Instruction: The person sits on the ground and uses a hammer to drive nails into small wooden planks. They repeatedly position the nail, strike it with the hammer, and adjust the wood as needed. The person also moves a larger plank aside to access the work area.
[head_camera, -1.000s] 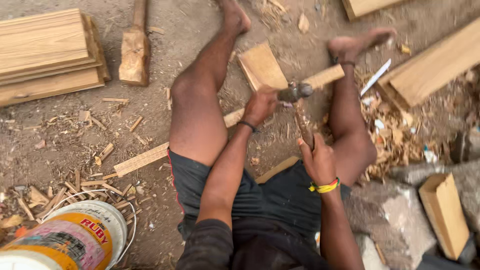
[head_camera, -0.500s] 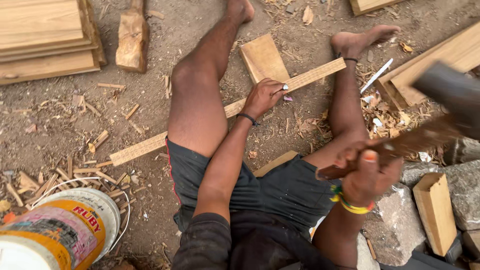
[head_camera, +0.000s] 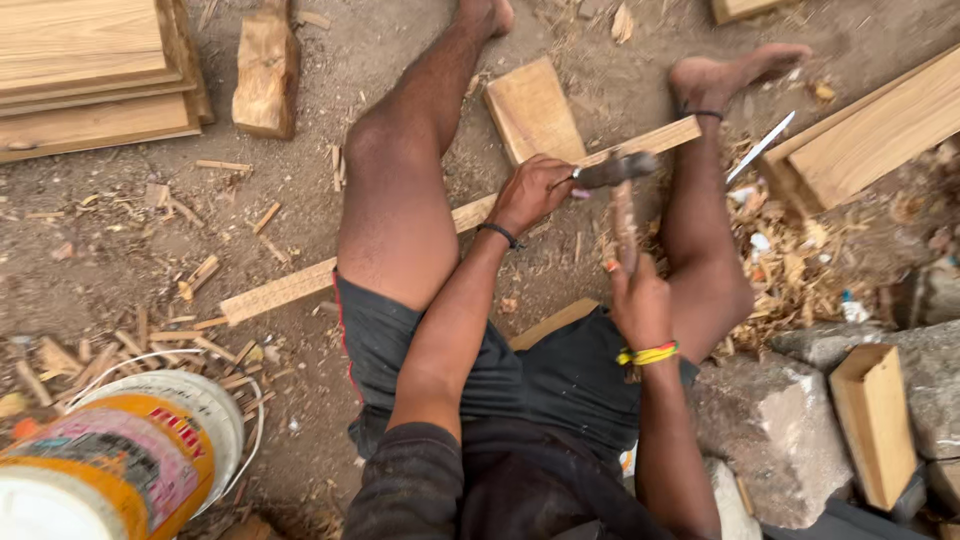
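Note:
I sit on the dirt ground with my legs apart. A long thin wooden strip (head_camera: 280, 290) runs under my left leg and up to the right between my feet. My left hand (head_camera: 530, 190) presses on the strip and pinches a small nail or chisel. My right hand (head_camera: 640, 295) grips a wooden-handled hammer (head_camera: 618, 175), blurred with motion, its metal head down at the strip just right of my left hand. A short flat board (head_camera: 533, 108) lies under the strip beyond my left hand.
Stacked planks (head_camera: 85, 70) lie at the upper left beside a wood block (head_camera: 265, 70). A paint bucket (head_camera: 130, 460) stands at the lower left. More planks (head_camera: 870, 130), shavings, a stone (head_camera: 775, 420) and a small wooden box (head_camera: 875, 420) are to the right.
The hammer was down at the strip, then swung up and back to the right, and has now come down onto the strip again. My left hand stayed on the strip.

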